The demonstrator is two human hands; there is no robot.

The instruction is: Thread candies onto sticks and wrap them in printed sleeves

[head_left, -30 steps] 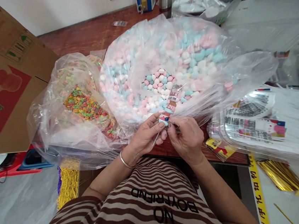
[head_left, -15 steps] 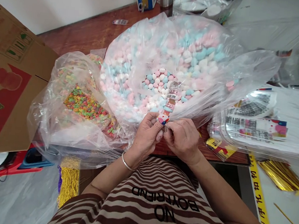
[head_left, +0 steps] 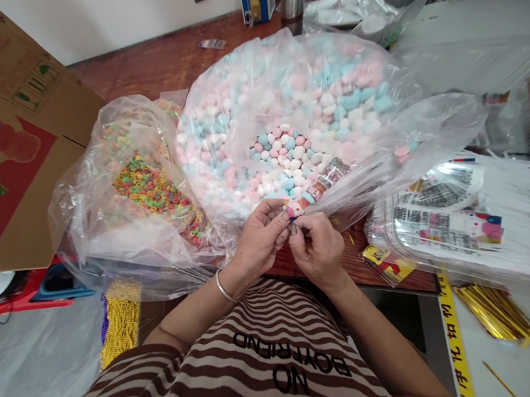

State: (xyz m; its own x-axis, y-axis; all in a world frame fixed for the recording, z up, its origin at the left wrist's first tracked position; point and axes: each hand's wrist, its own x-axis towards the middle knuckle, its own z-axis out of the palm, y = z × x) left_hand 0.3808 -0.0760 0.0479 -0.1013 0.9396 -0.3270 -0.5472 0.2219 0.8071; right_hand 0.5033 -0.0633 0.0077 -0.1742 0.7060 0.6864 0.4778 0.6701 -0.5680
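A small printed packet [head_left: 320, 185] slants up and to the right at the centre of the frame. The left hand [head_left: 261, 239] pinches its lower end between thumb and fingers; the right hand [head_left: 319, 248], fingers curled, pinches at the same end. Behind lies a large bag [head_left: 225, 125] of pastel candies [head_left: 278, 143]; at left, a bag of coloured rings [head_left: 155, 187] on the reddish surface [head_left: 165, 65]; at right, a clear tray [head_left: 394, 240] with printed packets [head_left: 442, 226].

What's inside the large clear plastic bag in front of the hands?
Pink, white and blue candies show sharply through an opening in the large clear plastic bag, hazily through its film. Lower layers are hidden; the held printed packet blocks some too.
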